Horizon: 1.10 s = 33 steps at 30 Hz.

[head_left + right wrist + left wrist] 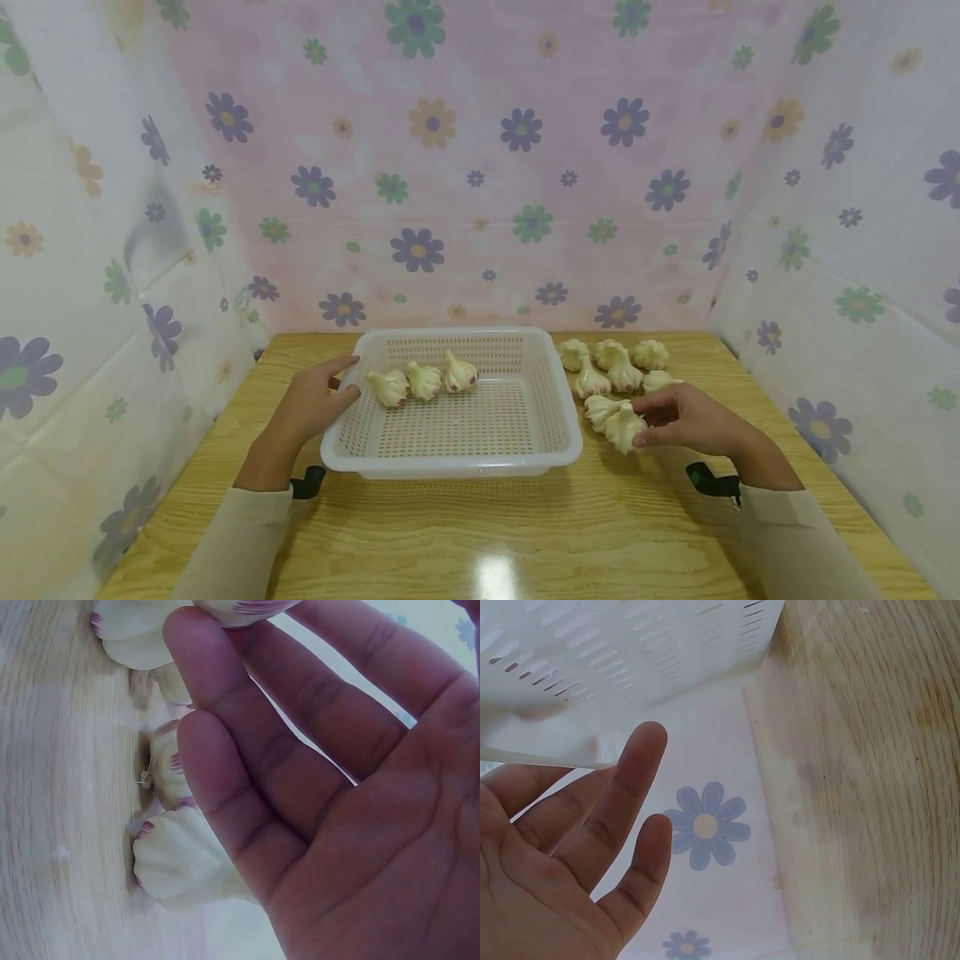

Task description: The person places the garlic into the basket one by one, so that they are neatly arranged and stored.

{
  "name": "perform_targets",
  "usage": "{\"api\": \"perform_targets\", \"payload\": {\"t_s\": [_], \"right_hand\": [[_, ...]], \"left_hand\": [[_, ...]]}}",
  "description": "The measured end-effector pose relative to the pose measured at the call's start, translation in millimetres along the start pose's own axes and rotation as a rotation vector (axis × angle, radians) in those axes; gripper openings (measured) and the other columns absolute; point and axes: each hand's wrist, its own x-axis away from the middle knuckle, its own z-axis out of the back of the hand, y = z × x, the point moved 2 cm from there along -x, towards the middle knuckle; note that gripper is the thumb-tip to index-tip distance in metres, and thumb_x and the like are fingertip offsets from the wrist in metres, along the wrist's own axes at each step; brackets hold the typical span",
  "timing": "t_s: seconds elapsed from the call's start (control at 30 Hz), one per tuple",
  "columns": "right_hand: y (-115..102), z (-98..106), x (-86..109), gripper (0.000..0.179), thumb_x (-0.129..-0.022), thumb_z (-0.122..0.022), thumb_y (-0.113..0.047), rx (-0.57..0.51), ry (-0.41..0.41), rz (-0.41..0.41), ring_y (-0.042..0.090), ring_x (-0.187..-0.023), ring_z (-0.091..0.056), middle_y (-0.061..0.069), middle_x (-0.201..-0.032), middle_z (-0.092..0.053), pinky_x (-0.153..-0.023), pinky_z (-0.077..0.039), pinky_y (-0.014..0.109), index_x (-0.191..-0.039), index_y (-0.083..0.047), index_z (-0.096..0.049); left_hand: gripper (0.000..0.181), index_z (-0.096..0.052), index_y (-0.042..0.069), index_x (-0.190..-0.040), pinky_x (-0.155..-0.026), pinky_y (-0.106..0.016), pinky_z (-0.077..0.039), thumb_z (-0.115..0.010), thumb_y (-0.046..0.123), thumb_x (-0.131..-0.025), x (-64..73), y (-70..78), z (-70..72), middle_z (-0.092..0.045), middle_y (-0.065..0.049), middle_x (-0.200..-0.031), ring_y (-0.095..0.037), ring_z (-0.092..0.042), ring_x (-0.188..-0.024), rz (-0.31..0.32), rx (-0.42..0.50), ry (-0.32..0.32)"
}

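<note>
A white plastic basket (450,462) holds three garlic bulbs (425,381) toward its back left. My left hand (311,404) grips its left rim; in the left wrist view, finger shapes show through the translucent wall (630,645), while the lower fingers extend outside it. Right of the basket, my right hand (693,421) pinches a garlic bulb (625,427) between thumb and fingers. Another bulb (598,410) lies right against it, on the basket side. In the right wrist view, only the underside of the pinched bulb (244,609) shows, above the fingertips.
Several more garlic bulbs (618,367) lie grouped on the wooden table (450,533) behind my right hand, beside the basket's right wall. Flower-patterned cloth (480,183) encloses the table at the back and both sides. Black devices (712,482) sit at both wrists.
</note>
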Motion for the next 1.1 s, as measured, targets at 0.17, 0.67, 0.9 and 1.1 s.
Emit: {"api": "perform_targets", "payload": {"t_s": [0.17, 0.67, 0.9, 1.1], "right_hand": [[-1.7, 0.9, 0.5, 0.06, -0.091, -0.08, -0.027, 0.037, 0.029, -0.015, 0.01, -0.11, -0.07, 0.024, -0.135, -0.066, -0.087, -0.059, 0.025, -0.138, 0.006, -0.062], [-19.9, -0.4, -8.0, 0.053, -0.091, -0.08, -0.022, 0.066, 0.1, 0.048, 0.01, -0.097, -0.07, 0.014, -0.129, -0.068, -0.085, -0.06, 0.033, -0.139, -0.003, -0.064], [-39.6, 2.3, -16.5, 0.051, -0.09, -0.081, -0.026, 0.103, 0.133, 0.082, 0.011, -0.097, -0.069, 0.008, -0.125, -0.07, -0.085, -0.059, 0.032, -0.136, -0.01, -0.067], [-56.9, 9.9, -31.2, 0.045, -0.089, -0.082, -0.023, 0.114, 0.182, 0.138, 0.015, -0.091, -0.069, 0.001, -0.118, -0.07, -0.078, -0.06, 0.031, -0.132, -0.017, -0.068]], "left_hand": [[0.062, -0.047, 0.012, -0.157, -0.062, -0.035, -0.062, -0.059, 0.025, -0.097, -0.8, -0.2, -0.4, -0.067, -0.03, -0.125, -0.022, -0.073, -0.077, 0.003, 0.013, -0.006], [0.062, -0.047, 0.013, -0.157, -0.063, -0.035, -0.063, -0.06, 0.025, -0.097, -1.2, -1.6, 3.2, -0.066, -0.03, -0.127, -0.025, -0.074, -0.082, 0.01, 0.025, -0.002], [0.062, -0.048, 0.013, -0.156, -0.062, -0.034, -0.063, -0.06, 0.026, -0.097, 0.2, -5.6, 0.0, -0.067, -0.03, -0.126, -0.024, -0.074, -0.081, 0.007, 0.018, 0.002], [0.062, -0.048, 0.014, -0.156, -0.062, -0.034, -0.063, -0.06, 0.026, -0.097, -0.1, -5.7, -0.2, -0.068, -0.03, -0.124, -0.023, -0.074, -0.08, -0.003, 0.018, 0.005]]}}
